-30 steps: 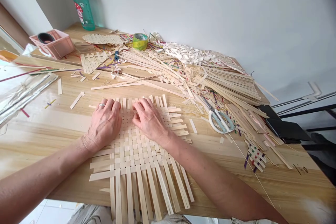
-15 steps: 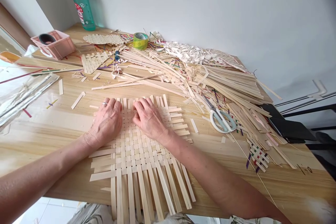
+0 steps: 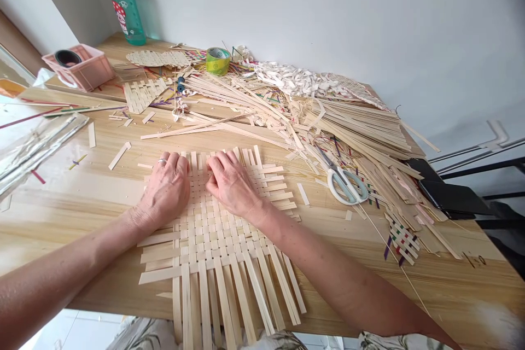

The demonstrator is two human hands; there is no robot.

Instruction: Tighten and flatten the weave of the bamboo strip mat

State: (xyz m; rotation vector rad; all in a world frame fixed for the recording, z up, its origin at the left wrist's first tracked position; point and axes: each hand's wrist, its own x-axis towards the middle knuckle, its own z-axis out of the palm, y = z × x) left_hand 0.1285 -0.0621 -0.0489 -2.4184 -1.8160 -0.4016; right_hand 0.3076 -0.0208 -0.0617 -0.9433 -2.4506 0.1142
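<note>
A mat of pale woven strips (image 3: 213,229) lies flat on the wooden table, its loose strip ends spreading toward the front edge and out to both sides. On the mat's far left part rests my left hand (image 3: 169,183), a ring on one finger, its fingers curled down and closed on the weave. Right of it, my right hand (image 3: 230,181) is closed at the mat's far edge, thumb and fingers bent together on the strips. Both sets of fingertips are mostly hidden against the weave.
White-handled scissors (image 3: 346,186) lie to the right. Loose strips (image 3: 361,126) heap across the back and right, with green-yellow tape (image 3: 217,61) behind. A pink basket (image 3: 84,71) and teal bottle (image 3: 128,16) stand back left. A dark phone-like object (image 3: 451,197) lies far right.
The whole view has shifted slightly, so things appear a little further left. Both hands keep nearly the same hold on the mat.
</note>
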